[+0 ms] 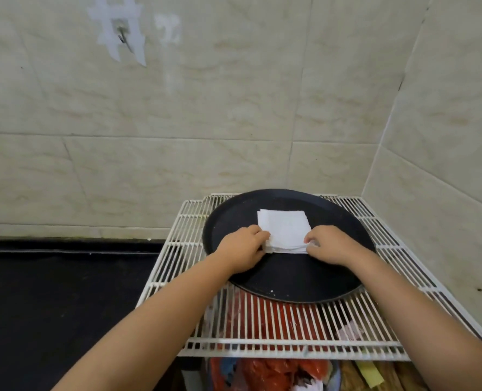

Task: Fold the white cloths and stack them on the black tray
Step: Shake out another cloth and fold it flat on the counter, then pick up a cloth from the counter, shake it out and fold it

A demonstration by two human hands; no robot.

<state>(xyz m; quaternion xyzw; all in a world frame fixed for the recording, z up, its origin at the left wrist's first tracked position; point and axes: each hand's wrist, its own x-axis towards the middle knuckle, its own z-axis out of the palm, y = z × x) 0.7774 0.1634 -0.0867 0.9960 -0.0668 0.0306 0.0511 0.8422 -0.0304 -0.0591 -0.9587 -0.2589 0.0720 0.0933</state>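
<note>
A round black tray lies on a white wire rack. On its far half rests a folded white cloth, a neat square of several layers. My left hand pinches the cloth's near left corner. My right hand pinches the near right corner, fingers curled round the edge. Both hands sit low on the tray surface, with the forearms reaching in from the bottom of the view.
The white wire rack fills the corner between two tiled walls. Red bags and other clutter lie beneath the rack. A dark counter spreads to the left. A small hook hangs on the wall.
</note>
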